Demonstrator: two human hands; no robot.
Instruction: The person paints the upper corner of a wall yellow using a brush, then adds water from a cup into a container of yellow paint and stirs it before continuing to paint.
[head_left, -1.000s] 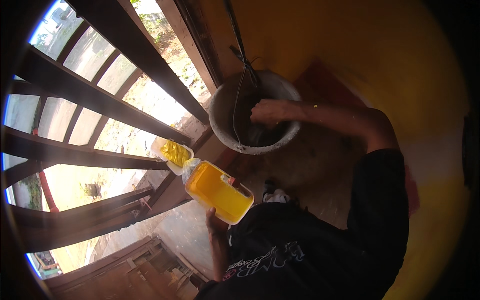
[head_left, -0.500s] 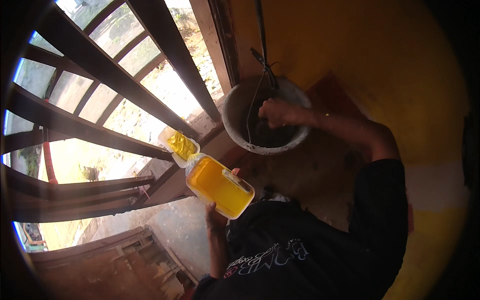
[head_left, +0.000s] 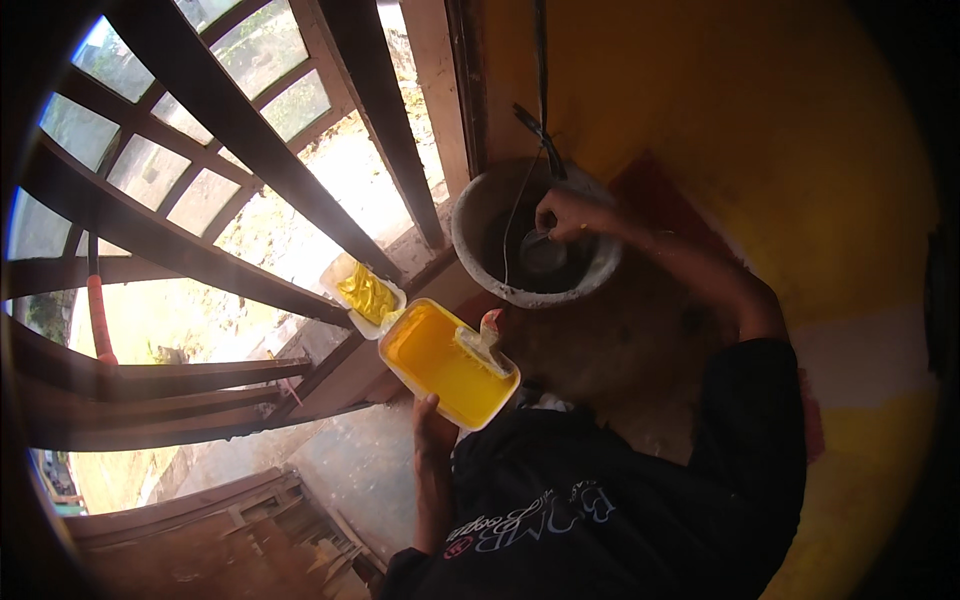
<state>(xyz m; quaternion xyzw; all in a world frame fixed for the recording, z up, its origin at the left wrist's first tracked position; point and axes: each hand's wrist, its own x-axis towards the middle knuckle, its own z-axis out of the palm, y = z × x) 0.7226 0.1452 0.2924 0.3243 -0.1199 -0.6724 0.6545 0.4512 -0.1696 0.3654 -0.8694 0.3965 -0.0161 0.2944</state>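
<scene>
My left hand grips the near end of a rectangular plastic container of yellow paint. A brush with a red-tipped handle lies at the container's right side. My right hand is closed on a small clear cup inside the rim of a grey bucket. A dark strap and a thin cord run down to the bucket. A second pale tub with crumpled yellow material in it sits just beyond the paint container, by the window bars.
Dark window bars span the left, with bright ground outside. A red-handled tool stands among them. A yellow wall with a red band is on the right. Broken brown boards lie at the lower left.
My right hand has risen within the bucket, and the clear cup in it has come into clearer sight. The brush shows more in the paint container. The whole view has shifted slightly.
</scene>
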